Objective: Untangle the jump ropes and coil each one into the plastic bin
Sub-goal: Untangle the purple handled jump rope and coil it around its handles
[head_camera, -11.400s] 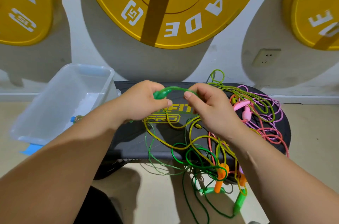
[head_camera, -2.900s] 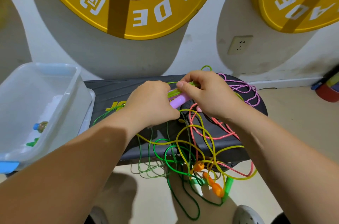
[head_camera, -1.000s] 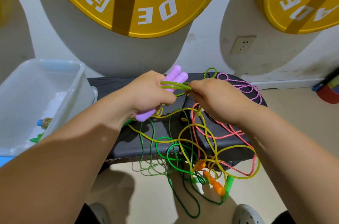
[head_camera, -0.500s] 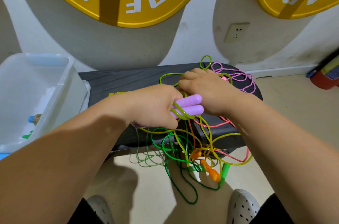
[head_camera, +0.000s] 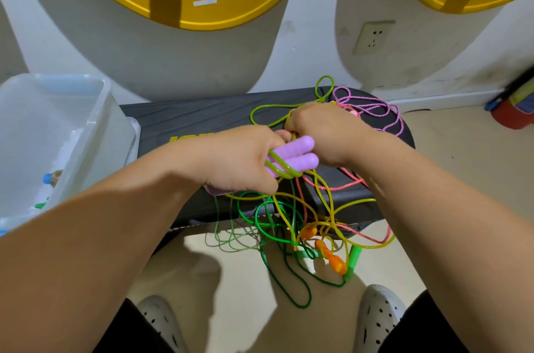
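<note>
Right now my left hand (head_camera: pixel 239 162) grips the two purple handles (head_camera: pixel 294 154) side by side, fingers clenched round them, their rounded ends sticking out toward my right hand (head_camera: pixel 326 133). A yellow-green rope (head_camera: pixel 284 172) is looped round both handles just where they leave my fist. My right hand sits touching the handle tips, knuckles up and fingers curled under; the fingertips are hidden, so I cannot tell what they pinch.

Both hands hover above the middle of the black desk (head_camera: pixel 187 118). Below them the tangle of ropes (head_camera: pixel 289 216), green, yellow and pink cords crossing each other, spills over the desk's near edge toward the floor, with orange handles (head_camera: pixel 332 258) and a green handle (head_camera: pixel 354 261) dangling at its bottom. A pink braided rope (head_camera: pixel 372 107) lies at the desk's far right corner, just beyond my right hand. The plastic bin (head_camera: pixel 107 98) stands against the desk's left edge, well apart from the handles, with a blue-capped bottle (head_camera: pixel 52 177) inside.
</note>
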